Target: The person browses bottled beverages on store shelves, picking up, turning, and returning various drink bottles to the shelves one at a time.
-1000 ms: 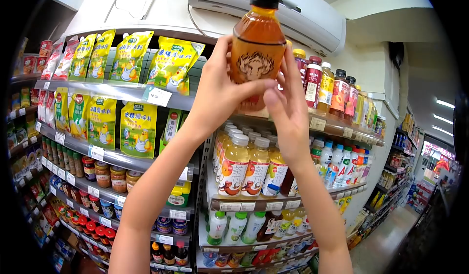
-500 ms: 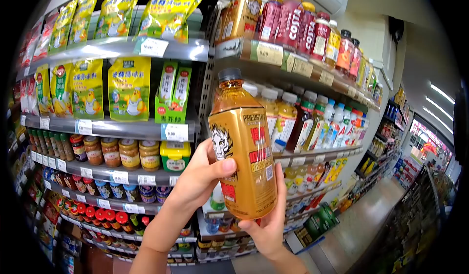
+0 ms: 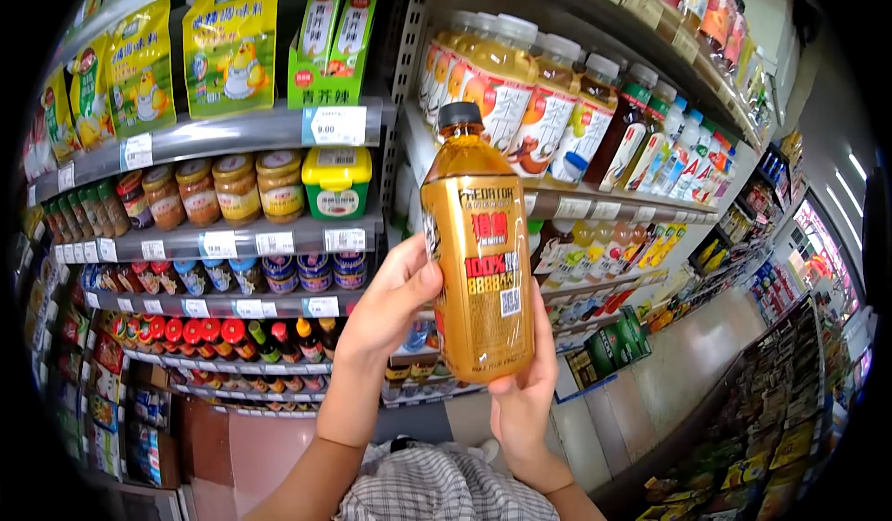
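A gold drink bottle [image 3: 478, 270] with a dark cap and "PREDATOR" lettering is held upright, tilted slightly, in front of the shelves. My left hand [image 3: 395, 293] grips its left side, the thumb lying against the label. On the lower right side and near the base, my right hand [image 3: 525, 400] is closed round it, with the thumb by the bottom edge. Red and yellow print and a QR code face me. The fingers behind the bottle are hidden.
Yellow seasoning bags [image 3: 230, 42], a green wasabi box [image 3: 330, 47] and sauce jars [image 3: 237, 186] fill the left shelves. Bottled teas [image 3: 492, 79] stand on the right shelf. Green cartons [image 3: 618, 340] sit low beside the tiled aisle floor [image 3: 688, 354].
My view has tipped downward, so the shelves sit higher and my checked clothing shows. The bottle has turned in my hands: the animal-head picture has swung left and the text side faces me.
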The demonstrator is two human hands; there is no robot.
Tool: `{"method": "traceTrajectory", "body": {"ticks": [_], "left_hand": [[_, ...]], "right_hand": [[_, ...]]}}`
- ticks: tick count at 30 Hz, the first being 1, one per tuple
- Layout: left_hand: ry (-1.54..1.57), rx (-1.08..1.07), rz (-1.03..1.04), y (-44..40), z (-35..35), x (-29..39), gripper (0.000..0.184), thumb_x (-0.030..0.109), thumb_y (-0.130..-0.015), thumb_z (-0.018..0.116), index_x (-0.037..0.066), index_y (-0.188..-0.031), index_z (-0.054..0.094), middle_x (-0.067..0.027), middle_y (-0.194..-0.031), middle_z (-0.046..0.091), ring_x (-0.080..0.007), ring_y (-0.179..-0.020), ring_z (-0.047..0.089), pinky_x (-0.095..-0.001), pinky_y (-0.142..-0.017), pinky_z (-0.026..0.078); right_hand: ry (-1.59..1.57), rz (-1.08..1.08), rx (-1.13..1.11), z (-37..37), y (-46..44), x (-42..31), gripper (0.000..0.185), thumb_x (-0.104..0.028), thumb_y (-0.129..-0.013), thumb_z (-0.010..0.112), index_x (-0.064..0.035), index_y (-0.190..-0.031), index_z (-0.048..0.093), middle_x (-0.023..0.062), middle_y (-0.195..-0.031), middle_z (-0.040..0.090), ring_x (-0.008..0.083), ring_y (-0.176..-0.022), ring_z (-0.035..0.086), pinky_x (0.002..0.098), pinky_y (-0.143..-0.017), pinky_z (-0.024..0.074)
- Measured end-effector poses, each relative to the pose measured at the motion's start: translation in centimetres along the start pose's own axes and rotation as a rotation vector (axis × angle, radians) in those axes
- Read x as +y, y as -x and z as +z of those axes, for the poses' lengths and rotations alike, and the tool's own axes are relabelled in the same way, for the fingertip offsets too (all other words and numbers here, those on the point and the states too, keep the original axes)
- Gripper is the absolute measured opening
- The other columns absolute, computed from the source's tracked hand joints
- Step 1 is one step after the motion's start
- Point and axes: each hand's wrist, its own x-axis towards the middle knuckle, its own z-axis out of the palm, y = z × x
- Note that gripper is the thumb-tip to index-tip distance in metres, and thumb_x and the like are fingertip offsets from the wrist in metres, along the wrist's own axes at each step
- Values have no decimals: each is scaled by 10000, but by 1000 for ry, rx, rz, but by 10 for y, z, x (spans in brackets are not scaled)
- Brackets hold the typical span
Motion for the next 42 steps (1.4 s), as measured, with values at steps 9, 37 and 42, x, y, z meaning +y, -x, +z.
{"method": "traceTrajectory", "body": {"ticks": [9,37,42], "left_hand": [[-410,228,89,21,16,17,627,225,-862,692,-69,-1347,425,-115,-1194,598,-157,-1103,554,-310,-980,410],[-1238,288,653,54,31,-36,593,304,-573,836,79,-1084,638,-66,-1073,676,-230,-956,646,-468,-1007,344],[-1131,204,523,57,25,-31,716,351,-487,870,32,-1086,642,-80,-1040,685,-234,-950,650,-478,-995,377]], "right_hand": [[127,-5,-94,-26,3,25,946,-144,-742,819,29,-1468,237,163,-1462,372,233,-1312,420,373,-1075,367],[773,-492,-279,-42,-16,-45,614,-345,-609,838,-41,-1117,677,81,-1074,701,286,-1104,611,494,-1037,385],[732,-396,-300,-41,-18,-40,646,-321,-654,825,-5,-1183,631,110,-1140,673,297,-1116,601,490,-1037,380]]}}
